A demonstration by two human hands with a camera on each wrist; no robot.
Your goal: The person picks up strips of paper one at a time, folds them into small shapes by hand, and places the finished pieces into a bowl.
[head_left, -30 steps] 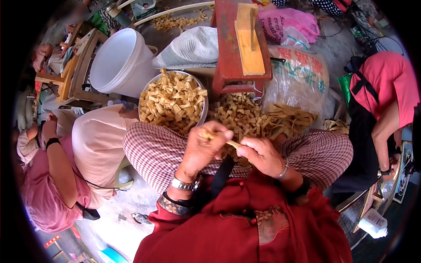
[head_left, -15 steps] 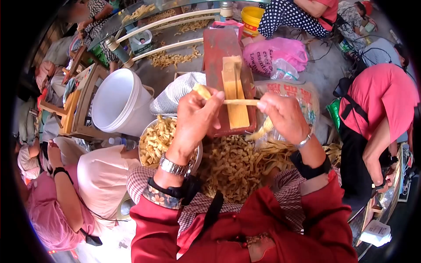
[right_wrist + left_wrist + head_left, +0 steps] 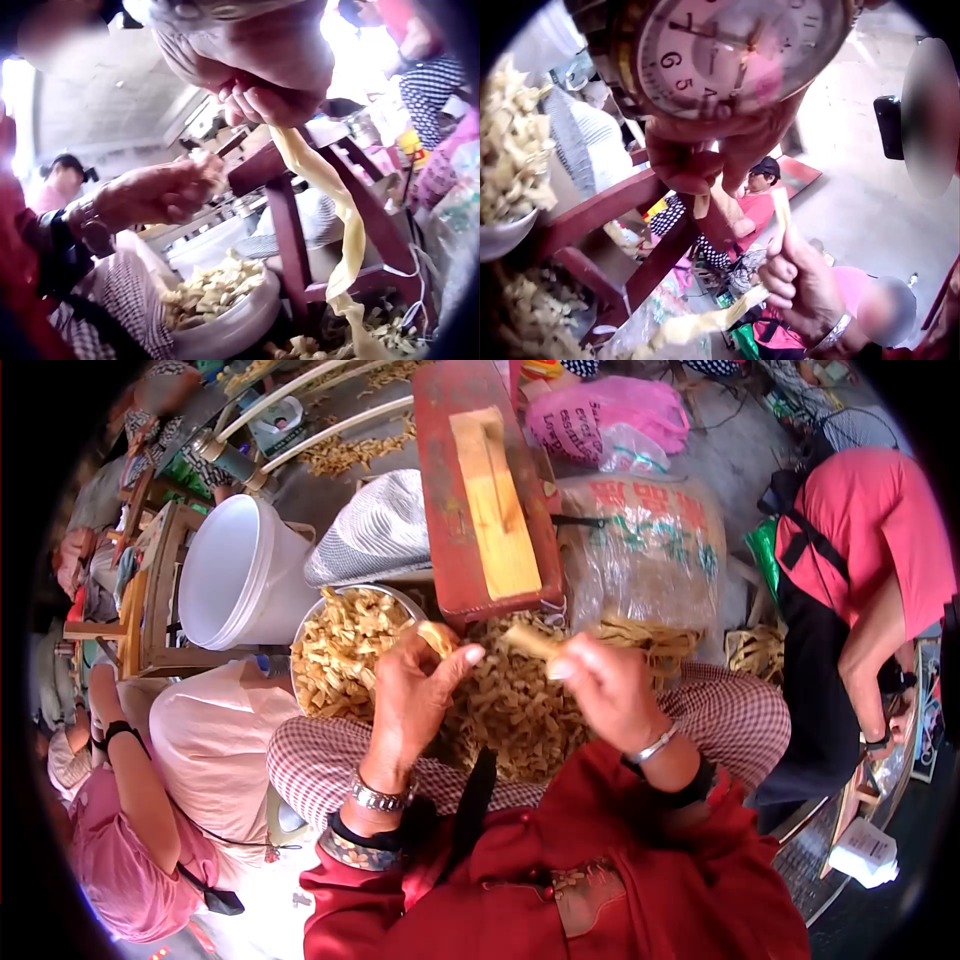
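In the head view, the left hand [image 3: 407, 695] holds a small yellowish folded piece [image 3: 436, 639] between thumb and curled fingers. A little to its right, the right hand [image 3: 615, 695] pinches a tan strip [image 3: 532, 641]. The two hands are apart above a heap of similar pieces [image 3: 520, 710]. From the right hand, a long pale strip [image 3: 345, 225] hangs down in the right wrist view. That same hand [image 3: 802, 289] shows in the left wrist view with a strip end standing up from its fingers.
A bowl of folded pieces [image 3: 350, 625] stands left of the heap. Beyond it are a white bucket [image 3: 228, 570] and a red bench [image 3: 440, 480] bearing a wooden block [image 3: 495, 510]. A clear plastic sack [image 3: 645, 550] lies right of the bench; people sit at both sides.
Both hands have come back from over the bench toward the lap and moved apart. The strip stretched between them half a second ago no longer joins them.
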